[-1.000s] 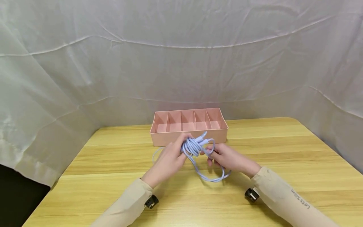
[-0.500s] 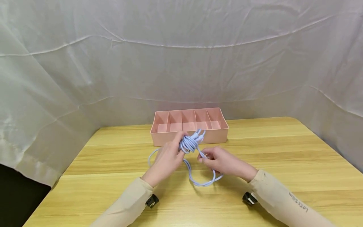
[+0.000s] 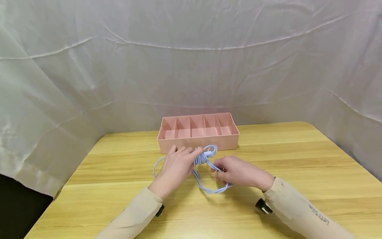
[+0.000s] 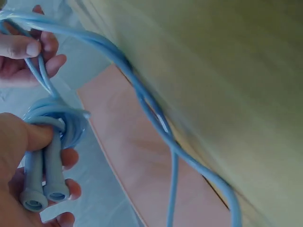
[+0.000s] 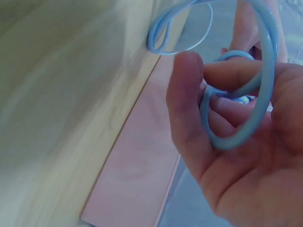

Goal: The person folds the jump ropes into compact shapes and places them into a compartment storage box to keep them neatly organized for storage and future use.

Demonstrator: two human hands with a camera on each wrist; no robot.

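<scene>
Head view above, wrist views close

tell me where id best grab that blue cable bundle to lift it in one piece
Probably at the wrapped waist of the blue cable bundle, where the left hand already pinches it, coming from above. Turns bind the strands there; the loose loops on the table, one held by the right hand, would just slide.

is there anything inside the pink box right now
No, in the head view all five compartments of the pink box are bare, and the blue cord is in front of it, gripped by both hands.
</scene>
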